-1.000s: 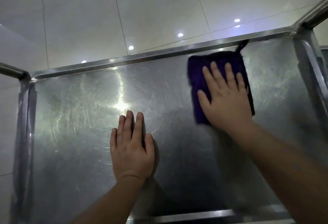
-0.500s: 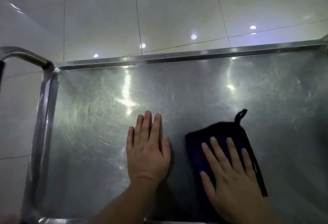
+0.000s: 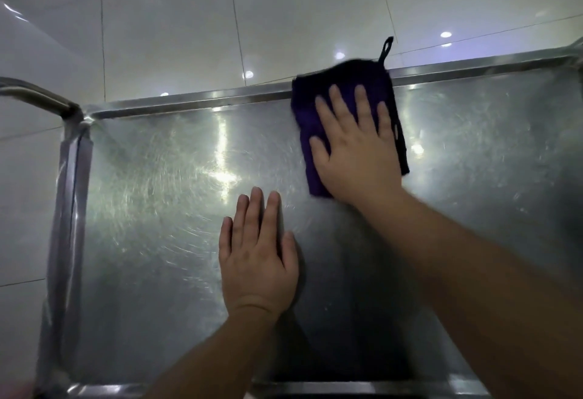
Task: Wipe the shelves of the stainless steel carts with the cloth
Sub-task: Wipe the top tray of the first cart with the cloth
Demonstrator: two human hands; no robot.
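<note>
My right hand (image 3: pixel 356 146) presses the purple cloth (image 3: pixel 318 114) flat-fingered at the shelf's (image 3: pixel 151 177) far edge — left hand (image 3: pixel 257 259) rests flat, holding nothing.

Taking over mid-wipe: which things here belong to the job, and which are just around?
In the job:
cloth, pressed flat by the right hand at the far rim
shelf, with the left hand flat on it

Just around:
cart handle, at the left corner
tiled floor, beyond the cart
</note>
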